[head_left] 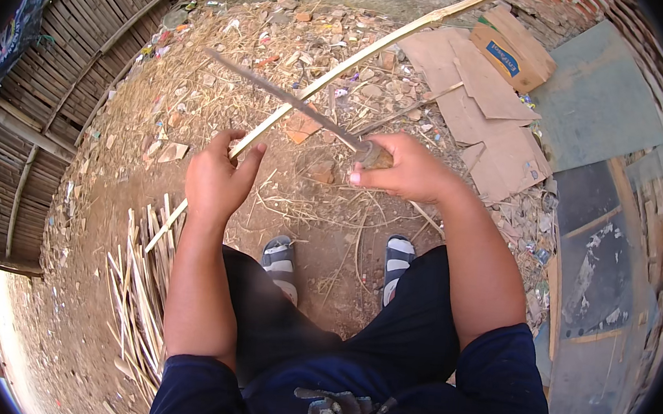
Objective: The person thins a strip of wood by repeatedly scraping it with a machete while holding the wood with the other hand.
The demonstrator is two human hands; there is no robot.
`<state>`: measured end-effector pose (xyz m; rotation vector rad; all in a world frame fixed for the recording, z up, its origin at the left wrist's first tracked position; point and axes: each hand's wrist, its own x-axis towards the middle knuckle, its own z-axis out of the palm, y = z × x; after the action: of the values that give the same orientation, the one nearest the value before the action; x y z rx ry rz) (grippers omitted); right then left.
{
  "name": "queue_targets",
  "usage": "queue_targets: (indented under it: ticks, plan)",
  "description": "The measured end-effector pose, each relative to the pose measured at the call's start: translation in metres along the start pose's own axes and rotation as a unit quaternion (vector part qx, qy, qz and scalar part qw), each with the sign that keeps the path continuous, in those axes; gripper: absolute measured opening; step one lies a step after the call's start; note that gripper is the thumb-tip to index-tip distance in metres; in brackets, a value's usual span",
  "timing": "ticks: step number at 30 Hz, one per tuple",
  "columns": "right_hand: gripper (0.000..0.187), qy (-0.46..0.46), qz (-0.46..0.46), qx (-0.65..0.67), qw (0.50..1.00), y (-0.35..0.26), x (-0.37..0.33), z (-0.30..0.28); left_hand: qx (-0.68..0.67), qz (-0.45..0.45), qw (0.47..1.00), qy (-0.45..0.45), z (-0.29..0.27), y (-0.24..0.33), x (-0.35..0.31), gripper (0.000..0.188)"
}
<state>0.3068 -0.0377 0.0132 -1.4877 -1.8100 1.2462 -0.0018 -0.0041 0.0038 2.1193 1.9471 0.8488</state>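
My left hand [220, 174] is closed around a long, pale split bamboo strip [373, 50]. The strip slants up and away to the right, and its lower end passes behind my left wrist. In my right hand [410, 166] is the wooden handle of a long-bladed knife [252, 75], its dark, narrow blade pointing to the far left. Blade and strip cross ahead of my hands; whether they touch I cannot tell. Beside my left forearm, a pile of thin bamboo strips [135, 284] lies on the ground.
Rubble, straw and litter cover the ground ahead. Flattened cardboard [467, 100] and a cardboard box [510, 53] lie at the far right, near grey sheets [610, 89]. A bamboo-slat wall [70, 34] stands on the left. Below my hands are my sandalled feet [279, 259].
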Motion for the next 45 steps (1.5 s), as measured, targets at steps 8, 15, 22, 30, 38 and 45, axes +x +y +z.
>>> queue_targets:
  ticks: [8,15,22,30,38,45]
  plan:
    - [0.028,0.031,-0.021,0.259,0.965,0.003,-0.008,-0.005,0.021,0.015,1.0,0.008,0.005,0.005,-0.001,0.06]
    - [0.024,0.109,-0.118,0.35,0.923,-0.006,-0.003,0.005,0.034,0.054,0.997,-0.032,0.01,0.014,-0.005,0.066]
    - [0.028,0.139,-0.127,0.34,0.922,-0.005,-0.003,0.006,0.02,0.105,0.992,-0.063,0.007,0.018,-0.01,0.068]
    - [0.022,0.234,-0.134,0.258,0.928,-0.001,-0.01,-0.017,0.036,0.181,0.981,-0.052,-0.013,-0.007,-0.012,0.086]
    - [0.027,0.334,-0.093,0.285,0.894,0.013,-0.01,-0.042,-0.028,0.005,0.977,-0.21,-0.023,-0.072,0.004,0.108]
    - [0.034,0.388,-0.084,0.282,0.873,0.022,-0.021,-0.063,0.006,-0.022,0.96,-0.279,-0.019,-0.063,0.005,0.119]
